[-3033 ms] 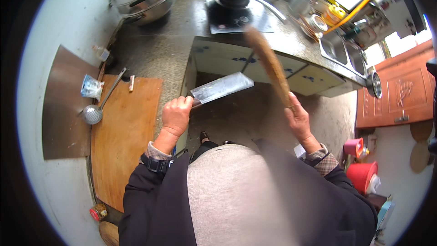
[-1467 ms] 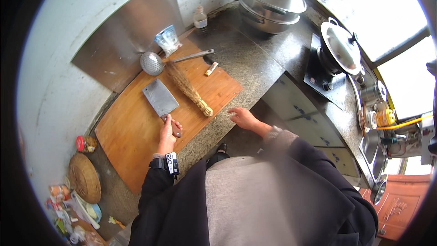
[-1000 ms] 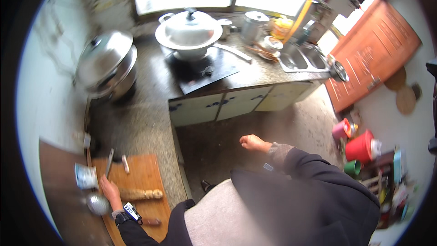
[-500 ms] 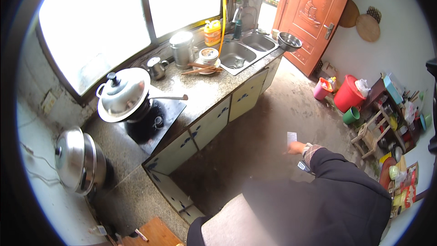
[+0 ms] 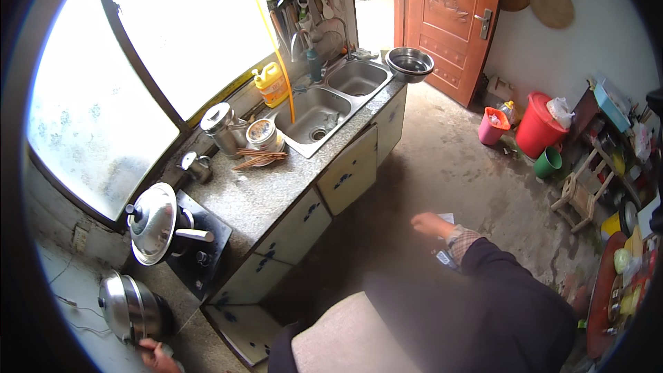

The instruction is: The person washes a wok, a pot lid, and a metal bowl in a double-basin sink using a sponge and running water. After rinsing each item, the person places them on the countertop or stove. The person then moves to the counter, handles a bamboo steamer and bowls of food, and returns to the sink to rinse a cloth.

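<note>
At the lower left, my left hand reaches to the side of a lidded steel pot, beside its dark handle. Its fingers look somewhat apart; firm contact with the handle cannot be made out. My right hand is out over the floor, fingers pointing left and blurred. A small white card shows just behind it; whether the fingers hold it is unclear. Below the wrist is a white tag with a square code. On the black stove stands a wok under a domed steel lid.
Along the counter are a steel kettle, stacked bowls with chopsticks, a yellow jug and a double sink. Steel basins overhang its far end. Rightward stand a red bucket and a wooden stool.
My left hand has come into view beside the steel pot. My right hand has shifted slightly left and now partly covers the card. The view has turned.
</note>
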